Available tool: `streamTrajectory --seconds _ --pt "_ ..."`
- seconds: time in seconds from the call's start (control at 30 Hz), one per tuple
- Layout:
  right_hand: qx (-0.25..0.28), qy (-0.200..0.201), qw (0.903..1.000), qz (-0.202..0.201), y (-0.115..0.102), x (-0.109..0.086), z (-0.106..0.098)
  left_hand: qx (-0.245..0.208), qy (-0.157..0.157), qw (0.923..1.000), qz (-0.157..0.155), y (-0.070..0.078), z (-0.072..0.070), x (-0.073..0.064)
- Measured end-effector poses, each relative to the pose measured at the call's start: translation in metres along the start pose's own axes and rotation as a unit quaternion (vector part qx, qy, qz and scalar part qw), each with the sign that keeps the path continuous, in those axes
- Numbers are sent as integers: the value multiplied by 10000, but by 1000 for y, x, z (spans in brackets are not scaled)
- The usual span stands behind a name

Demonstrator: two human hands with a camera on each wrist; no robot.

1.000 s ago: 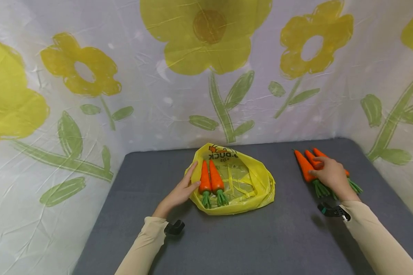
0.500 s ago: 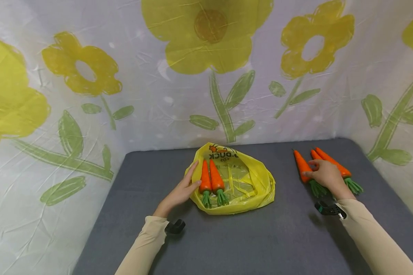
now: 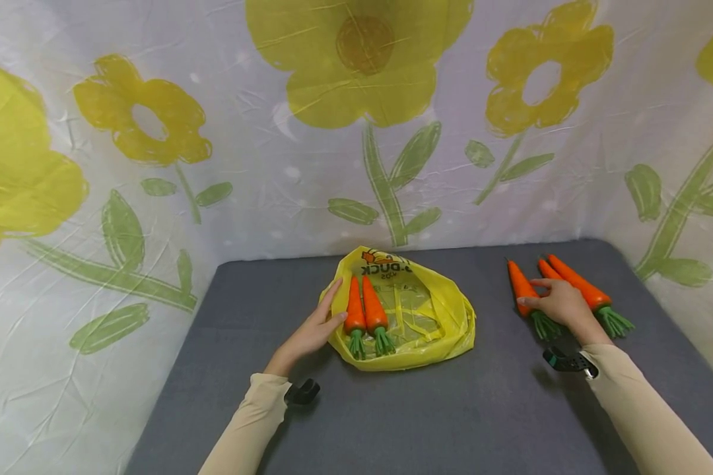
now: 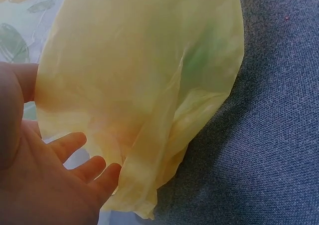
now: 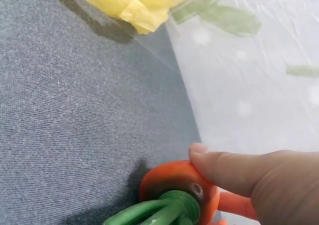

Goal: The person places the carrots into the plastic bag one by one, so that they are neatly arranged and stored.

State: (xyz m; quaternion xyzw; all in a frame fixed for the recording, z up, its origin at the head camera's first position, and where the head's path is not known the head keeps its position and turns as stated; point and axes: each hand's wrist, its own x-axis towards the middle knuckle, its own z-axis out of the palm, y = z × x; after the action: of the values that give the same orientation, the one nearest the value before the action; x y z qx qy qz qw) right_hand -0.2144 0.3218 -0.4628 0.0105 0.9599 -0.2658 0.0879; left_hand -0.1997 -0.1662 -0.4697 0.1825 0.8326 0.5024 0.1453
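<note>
A yellow plastic bag [image 3: 451, 307] with duck lettering lies with its mouth spread, two orange carrots [image 3: 373, 309] with green tops side by side in its left part. My left hand [image 3: 310, 334] holds the bag's left rim, thumb over the edge and fingers along the outside; the left wrist view shows those fingers [image 4: 89, 169] bent against the yellow film [image 4: 124, 75]. On the right, my right hand [image 3: 567, 309] pinches a carrot [image 3: 520, 284] near its leafy end. In the right wrist view the thumb [image 5: 227, 167] presses that carrot's thick end [image 5: 167, 177].
Two more carrots [image 3: 582, 281] lie together just right of my right hand, partly behind it. Everything sits on a grey cloth-covered table [image 3: 428, 415]. A white flower-print curtain [image 3: 261, 198] hangs behind the far edge and along both sides.
My right hand has shifted slightly left with the carrot, separating it from the other two, and has since nearly stopped. One of those has slid slightly right. The left hand and bag stay put.
</note>
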Motion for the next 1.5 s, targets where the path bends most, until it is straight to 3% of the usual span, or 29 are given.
streamTrajectory --seconds 0.17,0.3,0.5,0.63,1.17,1.5 --pt "146 -66 9999 44 3 2 1 76 130 9998 100 -18 3 5" --pt "167 -67 9998 67 7 4 2 10 91 10000 10 -11 3 3" --pt "214 -21 9997 116 7 3 3 0 -144 9999 -49 16 -3 -5" --pt "333 60 9994 99 8 2 5 79 -186 9998 -26 24 -4 -7" --pt "684 63 9975 140 4 -7 10 -26 -174 9998 -16 22 -4 -5" --pt "1135 -102 9934 86 -14 -11 10 -97 -110 9999 -17 17 -3 -4"
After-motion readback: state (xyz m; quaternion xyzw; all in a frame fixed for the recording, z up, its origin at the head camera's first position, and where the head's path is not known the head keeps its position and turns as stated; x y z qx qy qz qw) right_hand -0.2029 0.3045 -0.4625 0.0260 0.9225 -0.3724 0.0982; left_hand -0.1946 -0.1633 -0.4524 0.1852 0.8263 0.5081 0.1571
